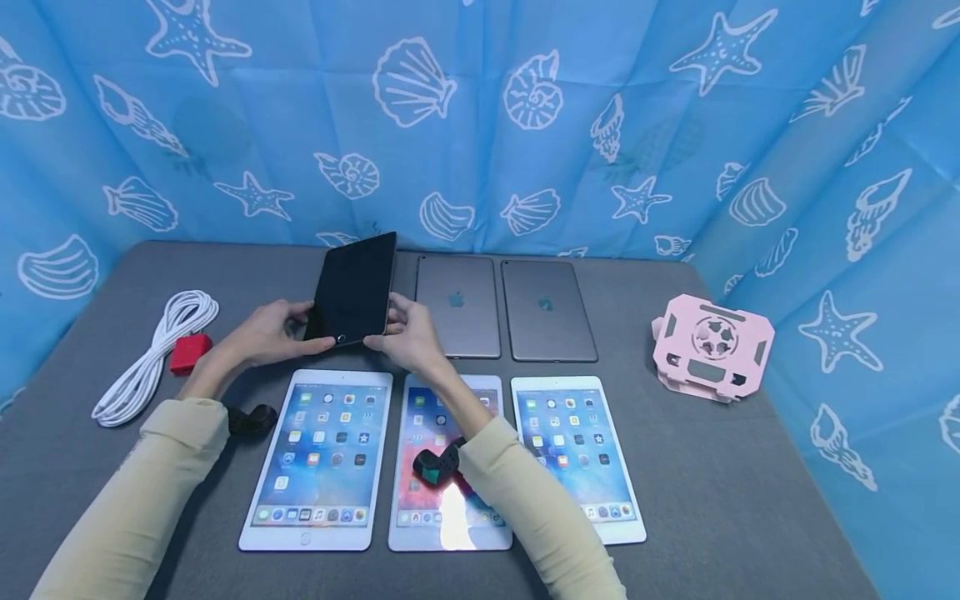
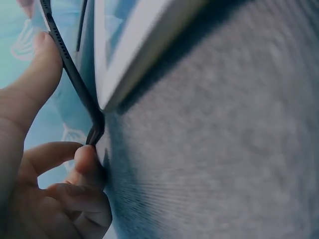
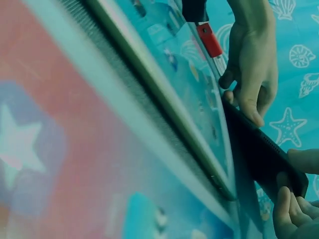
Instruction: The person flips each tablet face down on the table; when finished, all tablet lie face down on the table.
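A tablet with a dark screen (image 1: 356,287) is held tilted up off the table at the back left, its round home button toward me. My left hand (image 1: 272,335) grips its left side and lower corner, the thumb on the near edge. On the opposite side my right hand (image 1: 411,335) holds the right edge, thumb near the lower right corner. In the left wrist view the left hand (image 2: 55,189) has its thumb on the tablet's edge (image 2: 75,79) and fingers at a corner. The right wrist view shows both hands on the dark tablet (image 3: 264,154).
Two grey tablets (image 1: 457,321) (image 1: 551,325) lie face down at the back. Three white tablets (image 1: 322,450) (image 1: 408,533) (image 1: 573,450) lie lit in front, beneath my forearms. A coiled white cable (image 1: 153,358) and red charger block (image 1: 190,353) are left; a pink bracket-like piece (image 1: 711,346) stands right.
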A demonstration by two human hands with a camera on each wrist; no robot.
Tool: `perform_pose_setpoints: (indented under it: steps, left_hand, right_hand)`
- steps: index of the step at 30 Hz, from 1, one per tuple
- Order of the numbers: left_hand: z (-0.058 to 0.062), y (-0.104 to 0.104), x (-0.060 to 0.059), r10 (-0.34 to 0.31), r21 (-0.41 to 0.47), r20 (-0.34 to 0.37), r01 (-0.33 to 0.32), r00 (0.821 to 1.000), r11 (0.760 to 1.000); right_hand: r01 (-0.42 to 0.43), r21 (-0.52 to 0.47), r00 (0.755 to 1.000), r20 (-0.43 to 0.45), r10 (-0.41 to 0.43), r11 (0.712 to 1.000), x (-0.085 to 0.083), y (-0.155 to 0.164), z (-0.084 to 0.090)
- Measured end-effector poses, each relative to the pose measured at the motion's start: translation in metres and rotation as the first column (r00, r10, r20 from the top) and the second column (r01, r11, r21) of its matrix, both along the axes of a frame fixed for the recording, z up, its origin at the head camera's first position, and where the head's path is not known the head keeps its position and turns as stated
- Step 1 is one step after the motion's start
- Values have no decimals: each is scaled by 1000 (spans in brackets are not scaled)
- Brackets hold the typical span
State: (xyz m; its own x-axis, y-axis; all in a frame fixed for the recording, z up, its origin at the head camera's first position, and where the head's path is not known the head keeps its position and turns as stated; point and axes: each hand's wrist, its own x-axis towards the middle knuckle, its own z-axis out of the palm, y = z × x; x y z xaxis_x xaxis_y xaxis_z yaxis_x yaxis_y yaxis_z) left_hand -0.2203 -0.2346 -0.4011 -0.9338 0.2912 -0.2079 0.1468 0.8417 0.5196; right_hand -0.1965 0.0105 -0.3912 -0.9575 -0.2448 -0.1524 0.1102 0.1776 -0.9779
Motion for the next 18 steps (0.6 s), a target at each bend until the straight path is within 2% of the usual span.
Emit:
perform_pose_setpoints:
  steps: [6,12,18]
  left_hand:
    - [2,4,1,-31,14,-5,32,999,999]
    - [7,8,5,-75,37,-19,76,997,996]
    - [8,10,6,-109,111,38,104,993,988]
  right_hand:
    - [-5,-14,996,-91,4,1000,2,1,7]
    - [-10,44,984,-176,18,999,6,3,13]
    - [-45,38,966,-252,53,998,8,3,18]
